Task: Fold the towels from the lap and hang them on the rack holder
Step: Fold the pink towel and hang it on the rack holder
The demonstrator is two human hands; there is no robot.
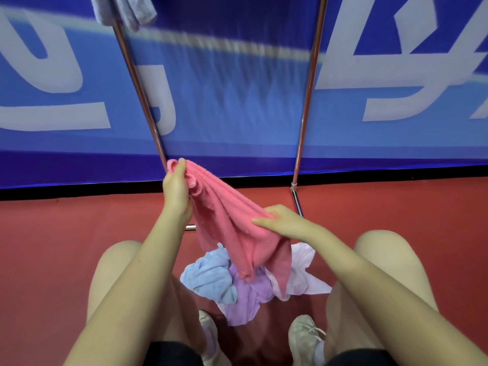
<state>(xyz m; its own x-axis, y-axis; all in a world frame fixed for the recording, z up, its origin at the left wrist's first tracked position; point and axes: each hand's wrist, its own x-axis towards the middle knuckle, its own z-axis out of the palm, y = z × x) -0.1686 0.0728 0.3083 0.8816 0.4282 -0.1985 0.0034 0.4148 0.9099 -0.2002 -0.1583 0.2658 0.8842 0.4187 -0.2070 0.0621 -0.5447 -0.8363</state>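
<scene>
While the pink towel (232, 223) is held bunched above the lap, one end is pinched by the left hand (176, 186) and the middle is gripped by the right hand (284, 221). Blue, purple and white towels (237, 283) are heaped beneath it. If corners are not found, a crooked fold may result, or the heap may be dragged off toward the rack (306, 107).

The lap (340, 299) carries 3 crumpled towels, blue (206, 276), purple (245, 299) and pale pink (303, 270), bunched between the thighs.
</scene>
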